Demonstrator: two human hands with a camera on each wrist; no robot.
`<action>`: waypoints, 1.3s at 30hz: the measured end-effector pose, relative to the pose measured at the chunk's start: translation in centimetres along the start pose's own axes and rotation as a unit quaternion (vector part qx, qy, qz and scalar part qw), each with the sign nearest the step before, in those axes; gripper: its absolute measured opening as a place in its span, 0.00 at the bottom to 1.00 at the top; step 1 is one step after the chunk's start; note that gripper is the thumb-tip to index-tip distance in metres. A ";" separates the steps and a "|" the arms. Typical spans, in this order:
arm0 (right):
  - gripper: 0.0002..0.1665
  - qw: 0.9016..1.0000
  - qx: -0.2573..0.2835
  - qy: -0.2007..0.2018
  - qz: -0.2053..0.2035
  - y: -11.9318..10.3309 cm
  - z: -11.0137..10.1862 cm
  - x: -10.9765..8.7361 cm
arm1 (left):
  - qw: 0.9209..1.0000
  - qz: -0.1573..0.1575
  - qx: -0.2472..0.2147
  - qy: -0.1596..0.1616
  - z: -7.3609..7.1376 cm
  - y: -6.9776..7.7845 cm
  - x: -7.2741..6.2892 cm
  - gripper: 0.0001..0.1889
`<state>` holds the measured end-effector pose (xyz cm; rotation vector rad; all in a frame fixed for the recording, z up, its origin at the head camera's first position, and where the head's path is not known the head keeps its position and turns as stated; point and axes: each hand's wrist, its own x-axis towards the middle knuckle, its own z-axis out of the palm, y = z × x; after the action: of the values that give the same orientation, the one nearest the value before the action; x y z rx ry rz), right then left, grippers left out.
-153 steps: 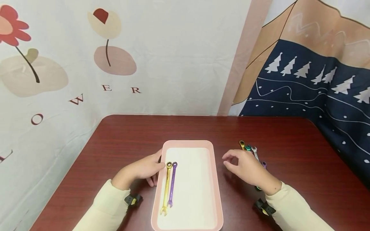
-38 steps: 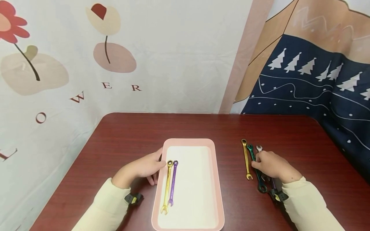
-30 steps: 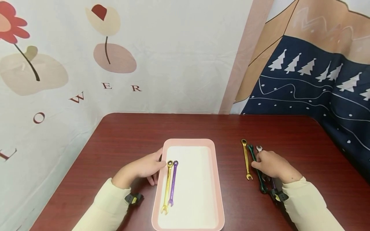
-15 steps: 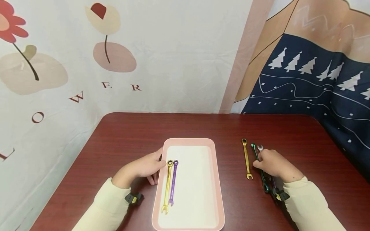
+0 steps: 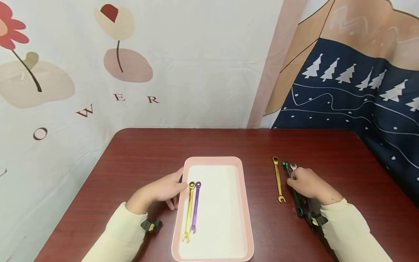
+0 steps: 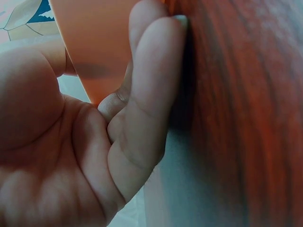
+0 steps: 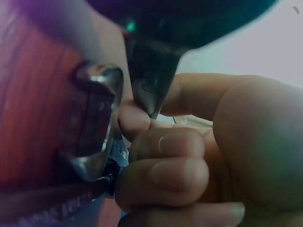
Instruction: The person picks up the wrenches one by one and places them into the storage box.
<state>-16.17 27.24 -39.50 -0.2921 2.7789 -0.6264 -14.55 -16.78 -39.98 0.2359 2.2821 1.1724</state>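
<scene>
In the head view my left hand (image 5: 163, 189) grips the left edge of the pink-rimmed tray (image 5: 244, 203), thumb on the rim. The left wrist view has the tray's side wall (image 6: 97, 42) between thumb and fingers. A yellow wrench (image 5: 188, 213) and a purple wrench (image 5: 195, 209) lie side by side in the tray. At the right, my right hand (image 5: 309, 183) pinches a green wrench (image 5: 296, 200) between thumb and fingers; the wrench is turned on edge. A silver wrench (image 5: 293, 166) lies beneath that hand, mostly hidden. Part of another purple wrench (image 5: 308, 205) shows near the wrist.
Another yellow wrench (image 5: 278, 180) lies on the dark red table (image 5: 147, 149), left of the green one. A printed cloth (image 5: 203, 72) hangs behind the table's far edge. A black wrist device (image 5: 151, 225) sits below the left sleeve cuff.
My right hand has moved right from beside the tray to the loose wrenches and taken hold of the green one, which has since turned on edge. The left hand stays on the tray.
</scene>
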 end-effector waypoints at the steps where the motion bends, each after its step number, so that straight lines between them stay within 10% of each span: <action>1: 0.25 1.000 0.004 0.003 -0.002 0.0 0.0 0.1 | 1.000 0.000 -0.001 0.000 0.0 0.0 0.0 0.35; 28: 0.24 0.993 0.102 -0.002 -0.058 -0.8 -0.1 0.3 | 1.000 -0.003 0.003 0.004 -0.1 0.3 -0.1 0.34; 39: 0.21 0.974 0.215 -0.029 -0.057 -2.3 -0.1 -0.3 | 1.000 0.000 0.003 0.003 0.0 0.3 -0.2 0.34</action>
<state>-15.59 25.29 -38.31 -0.3672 2.4981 -1.2008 -14.45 -16.73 -39.69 0.2350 2.2910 1.1677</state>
